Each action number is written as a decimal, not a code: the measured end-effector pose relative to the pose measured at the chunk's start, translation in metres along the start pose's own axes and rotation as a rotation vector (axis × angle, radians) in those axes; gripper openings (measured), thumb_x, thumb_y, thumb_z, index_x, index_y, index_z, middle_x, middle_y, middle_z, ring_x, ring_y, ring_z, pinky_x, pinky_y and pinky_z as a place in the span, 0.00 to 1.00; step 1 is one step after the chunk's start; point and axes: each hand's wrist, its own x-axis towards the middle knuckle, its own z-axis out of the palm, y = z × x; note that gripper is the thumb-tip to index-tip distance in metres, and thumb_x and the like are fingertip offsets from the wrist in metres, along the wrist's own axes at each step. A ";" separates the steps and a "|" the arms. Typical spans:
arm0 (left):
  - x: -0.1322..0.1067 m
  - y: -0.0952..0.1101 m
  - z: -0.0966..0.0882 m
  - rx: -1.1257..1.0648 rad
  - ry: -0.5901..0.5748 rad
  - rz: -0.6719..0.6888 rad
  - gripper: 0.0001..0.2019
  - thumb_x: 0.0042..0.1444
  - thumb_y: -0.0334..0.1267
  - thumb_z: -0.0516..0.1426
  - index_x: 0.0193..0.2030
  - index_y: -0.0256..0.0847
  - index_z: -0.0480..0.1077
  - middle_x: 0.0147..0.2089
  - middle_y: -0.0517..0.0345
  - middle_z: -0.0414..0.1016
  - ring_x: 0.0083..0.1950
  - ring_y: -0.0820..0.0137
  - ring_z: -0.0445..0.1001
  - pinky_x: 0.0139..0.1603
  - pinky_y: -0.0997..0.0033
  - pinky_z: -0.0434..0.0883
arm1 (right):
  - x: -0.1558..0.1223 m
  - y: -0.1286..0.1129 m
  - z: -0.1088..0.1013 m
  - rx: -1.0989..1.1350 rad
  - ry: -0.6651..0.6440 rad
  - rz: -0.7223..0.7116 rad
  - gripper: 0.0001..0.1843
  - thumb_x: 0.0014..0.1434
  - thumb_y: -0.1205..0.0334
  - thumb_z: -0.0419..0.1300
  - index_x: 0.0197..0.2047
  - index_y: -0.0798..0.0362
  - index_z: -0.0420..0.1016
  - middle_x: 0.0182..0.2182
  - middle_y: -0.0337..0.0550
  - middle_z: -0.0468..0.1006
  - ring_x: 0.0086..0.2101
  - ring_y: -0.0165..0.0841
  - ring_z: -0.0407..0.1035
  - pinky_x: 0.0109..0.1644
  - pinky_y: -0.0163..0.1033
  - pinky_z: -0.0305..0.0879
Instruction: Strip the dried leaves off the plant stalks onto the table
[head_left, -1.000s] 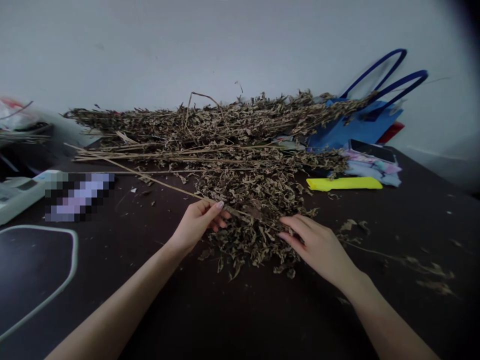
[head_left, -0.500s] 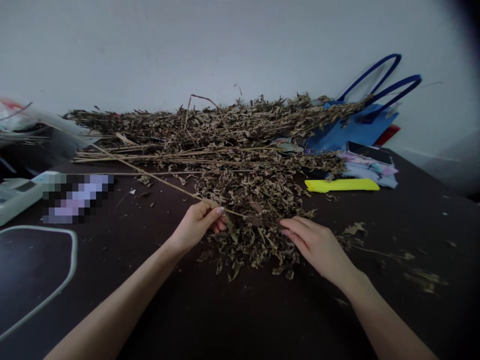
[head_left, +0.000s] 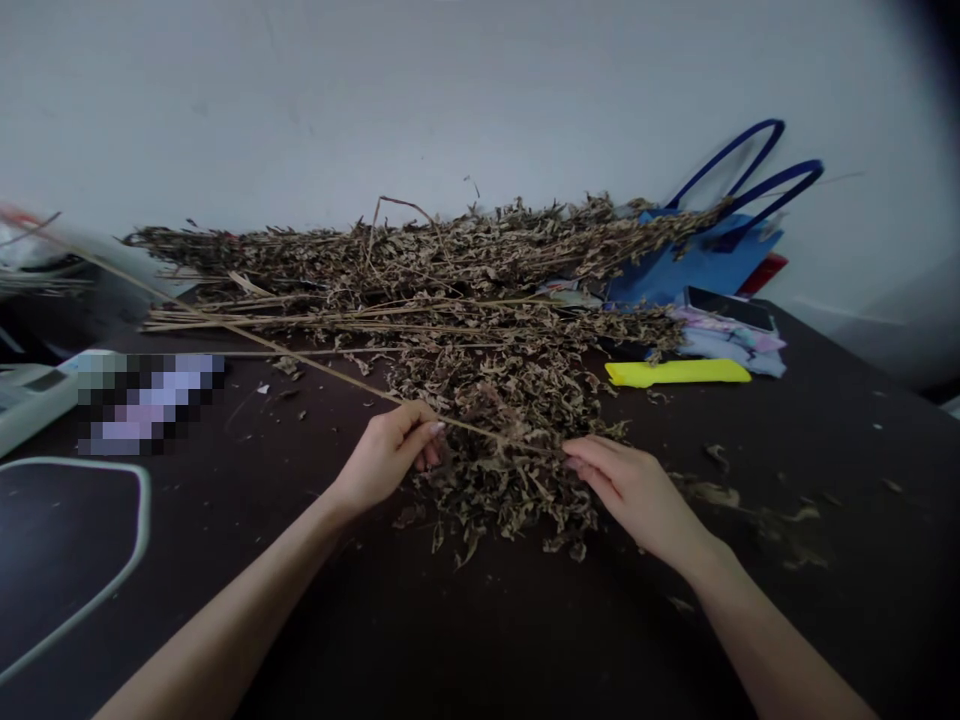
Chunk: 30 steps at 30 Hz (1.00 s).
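Note:
A long dried plant stem [head_left: 307,362] slants from the far left down into the middle of the table. My left hand [head_left: 394,450] is closed around it, thumb pressed on the stalk. Further along the same stem, my right hand [head_left: 637,490] has its fingers pinched together by the leafy part, their grip partly hidden. Beyond the right hand, the stem's leafy end [head_left: 787,525] trails to the right, blurred. Under and between both hands lies a heap of loose dried leaves [head_left: 517,500].
Bundled dried stalks [head_left: 420,245] lie along the wall at the back. To the right are a blue bag [head_left: 697,265], a yellow strip [head_left: 679,373] and a phone [head_left: 731,308] on cloth. A white device [head_left: 56,395] and a white cable [head_left: 146,510] occupy the left.
The stem has shifted slightly left, and its leafy end right of my right hand has moved left and blurred. Both hands stay in nearly the same place; the view shifted a little.

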 end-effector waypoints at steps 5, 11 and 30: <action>-0.001 -0.005 0.001 0.111 0.028 0.007 0.09 0.58 0.37 0.51 0.29 0.38 0.68 0.21 0.60 0.69 0.21 0.75 0.68 0.23 0.78 0.66 | -0.001 0.004 -0.004 -0.029 0.076 0.014 0.10 0.63 0.63 0.48 0.43 0.50 0.68 0.39 0.41 0.75 0.36 0.31 0.71 0.38 0.36 0.66; -0.004 -0.001 0.007 0.124 0.079 -0.033 0.11 0.56 0.40 0.52 0.38 0.37 0.74 0.25 0.57 0.73 0.22 0.74 0.70 0.22 0.77 0.65 | -0.001 0.000 -0.006 -0.073 0.090 0.033 0.10 0.64 0.60 0.47 0.43 0.51 0.68 0.36 0.41 0.75 0.33 0.31 0.70 0.35 0.36 0.65; -0.007 0.005 0.009 0.038 0.164 -0.060 0.13 0.53 0.40 0.57 0.44 0.38 0.71 0.31 0.57 0.74 0.21 0.78 0.64 0.21 0.79 0.64 | 0.000 -0.021 -0.005 -0.116 0.090 -0.041 0.12 0.64 0.64 0.45 0.41 0.54 0.69 0.33 0.44 0.75 0.32 0.30 0.70 0.33 0.35 0.64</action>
